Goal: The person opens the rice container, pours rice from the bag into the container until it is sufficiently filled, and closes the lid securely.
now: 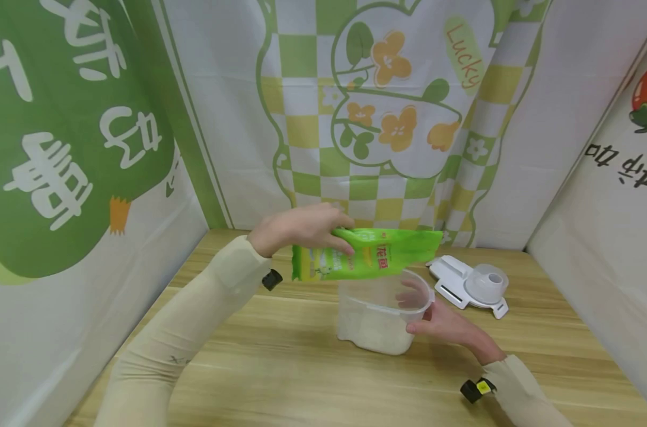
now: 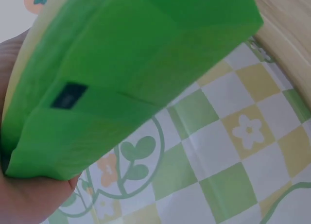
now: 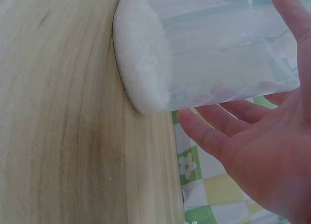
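Note:
A green plastic bag [image 1: 379,255] with yellow and white print lies nearly level over the mouth of a clear plastic container [image 1: 376,308]. My left hand [image 1: 307,228] grips the bag from above, near its left end. White grains that look like rice [image 3: 143,54] cover the bottom of the container, which stands upright on the table. My right hand [image 1: 448,323] holds the container at its right side near the rim, with thumb in front and fingers behind the wall. Close up in the left wrist view, the bag's smooth green side hides most of the left hand.
On the wooden table [image 1: 248,362], a white lid with a translucent cap [image 1: 469,284] lies behind and to the right of the container. A checked green and yellow cloth [image 1: 312,136] hangs at the back, and printed cloth walls stand at both sides.

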`<state>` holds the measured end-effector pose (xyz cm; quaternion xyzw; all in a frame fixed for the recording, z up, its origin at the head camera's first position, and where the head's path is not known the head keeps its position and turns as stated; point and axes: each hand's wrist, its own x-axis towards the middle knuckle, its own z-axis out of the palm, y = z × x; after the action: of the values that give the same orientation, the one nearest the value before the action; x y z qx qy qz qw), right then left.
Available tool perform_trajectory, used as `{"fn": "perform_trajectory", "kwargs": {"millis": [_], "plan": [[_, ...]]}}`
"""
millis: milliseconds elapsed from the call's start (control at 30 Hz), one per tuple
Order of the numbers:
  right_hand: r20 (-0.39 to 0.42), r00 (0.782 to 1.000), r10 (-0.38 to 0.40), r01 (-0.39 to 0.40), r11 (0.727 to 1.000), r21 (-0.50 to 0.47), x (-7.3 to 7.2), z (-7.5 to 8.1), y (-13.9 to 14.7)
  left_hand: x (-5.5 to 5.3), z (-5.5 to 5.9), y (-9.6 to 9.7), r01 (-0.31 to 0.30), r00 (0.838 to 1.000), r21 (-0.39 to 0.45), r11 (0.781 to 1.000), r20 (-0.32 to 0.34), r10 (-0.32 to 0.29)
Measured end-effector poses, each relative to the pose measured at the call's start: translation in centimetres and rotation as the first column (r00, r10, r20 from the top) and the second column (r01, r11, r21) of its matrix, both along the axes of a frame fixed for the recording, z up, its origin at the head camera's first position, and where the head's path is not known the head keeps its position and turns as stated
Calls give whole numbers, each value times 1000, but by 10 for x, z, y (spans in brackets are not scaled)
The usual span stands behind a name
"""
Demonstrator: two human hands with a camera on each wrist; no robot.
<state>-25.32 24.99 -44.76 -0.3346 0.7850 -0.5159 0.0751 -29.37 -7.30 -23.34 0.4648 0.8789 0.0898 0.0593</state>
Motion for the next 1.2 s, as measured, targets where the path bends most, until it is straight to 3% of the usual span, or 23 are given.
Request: {"fn": "perform_trajectory", "kwargs": {"millis": [400, 933, 1200], "plan": [[-8, 1000, 20, -20, 1000, -16, -1, -1, 0, 13, 1, 8, -7, 997, -44, 999, -79, 4], [-5, 1000, 27, -27, 1000, -15, -1, -1, 1, 13, 7, 12, 18, 993, -101, 995, -111, -30], [7, 1000, 19, -19, 1000, -13, 0, 2, 1, 12, 6, 13, 30, 995, -93, 995, -89, -38]]}}
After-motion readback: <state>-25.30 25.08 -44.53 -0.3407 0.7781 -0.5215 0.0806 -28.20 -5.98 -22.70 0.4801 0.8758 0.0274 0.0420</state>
